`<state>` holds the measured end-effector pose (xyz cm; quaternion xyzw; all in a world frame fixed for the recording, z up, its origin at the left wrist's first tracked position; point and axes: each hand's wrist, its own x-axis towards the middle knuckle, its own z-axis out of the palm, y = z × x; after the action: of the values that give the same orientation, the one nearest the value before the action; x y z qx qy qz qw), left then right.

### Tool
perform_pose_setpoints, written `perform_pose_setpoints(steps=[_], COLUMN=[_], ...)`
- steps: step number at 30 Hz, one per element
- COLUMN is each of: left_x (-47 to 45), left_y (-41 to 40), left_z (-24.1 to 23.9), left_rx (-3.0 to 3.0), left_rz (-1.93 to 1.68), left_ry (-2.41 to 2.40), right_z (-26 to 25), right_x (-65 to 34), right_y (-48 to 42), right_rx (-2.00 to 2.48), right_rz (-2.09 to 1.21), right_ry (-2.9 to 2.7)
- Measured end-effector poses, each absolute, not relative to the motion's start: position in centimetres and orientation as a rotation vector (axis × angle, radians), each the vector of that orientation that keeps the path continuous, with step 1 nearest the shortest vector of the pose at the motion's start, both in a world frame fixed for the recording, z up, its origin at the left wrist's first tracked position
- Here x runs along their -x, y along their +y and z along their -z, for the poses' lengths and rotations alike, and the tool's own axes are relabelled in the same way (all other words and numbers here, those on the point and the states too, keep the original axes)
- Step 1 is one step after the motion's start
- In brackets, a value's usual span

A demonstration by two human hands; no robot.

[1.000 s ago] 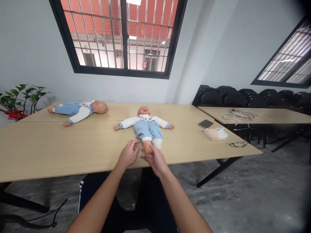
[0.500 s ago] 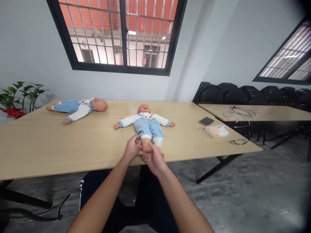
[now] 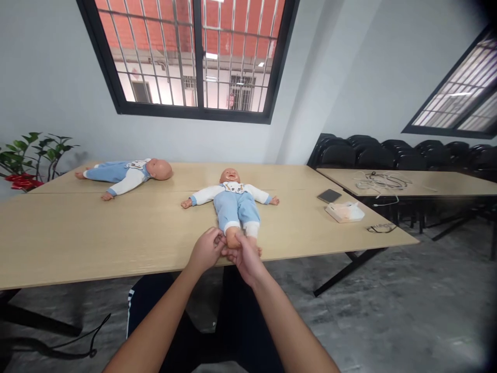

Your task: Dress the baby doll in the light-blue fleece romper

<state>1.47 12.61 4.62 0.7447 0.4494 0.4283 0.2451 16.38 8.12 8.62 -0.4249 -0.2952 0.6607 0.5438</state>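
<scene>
A baby doll (image 3: 236,204) in light blue trousers and a white-sleeved top lies on its back on the table, feet towards me. Its bare foot (image 3: 232,237) on the left side is between my hands. My right hand (image 3: 247,257) grips this foot, thumb on top and fingers beneath. The fingers of my left hand (image 3: 207,249) are curled in a pinch against the foot's left side; their tips are partly hidden. The doll's other leg, with a white cuff (image 3: 252,229), rests beside my right hand.
Another doll (image 3: 128,171) lies on the wooden table (image 3: 116,233) at the back left. To the right are a dark phone (image 3: 329,195), a white tissue pack (image 3: 345,212) and glasses (image 3: 382,228). Cables (image 3: 382,180) lie on a neighbouring table. The near table edge is under my wrists.
My left hand has slid slightly towards me and left, from the ankle cuff to lower on the foot. The held leg sits slightly lower. My right hand keeps its grip.
</scene>
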Motion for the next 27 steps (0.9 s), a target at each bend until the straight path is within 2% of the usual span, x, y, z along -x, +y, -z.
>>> perform_pose_setpoints(steps=[7,11,17,27], left_x=[-1.2,-1.3,-0.6,1.4], left_y=[13.1,13.3,13.6,14.4], left_z=[-4.9,-4.8,-4.1,-3.9], left_rx=[-1.942,-2.096,-2.242,-2.495], left_rz=[-1.498,-1.48,-1.458,-1.247], left_ry=[1.312,1.27,1.296,1.192], right_z=[-7.2,-6.8,-6.7,-6.5], right_x=[-15.4,-14.9,-14.6,-13.9], right_y=[7.8,7.6,7.6,6.4], right_rx=[1.327,1.312,1.673,1.731], right_rz=[-1.25,-1.029,-0.625,-0.223], right_ry=[-1.131,-1.421,-1.81,-2.007])
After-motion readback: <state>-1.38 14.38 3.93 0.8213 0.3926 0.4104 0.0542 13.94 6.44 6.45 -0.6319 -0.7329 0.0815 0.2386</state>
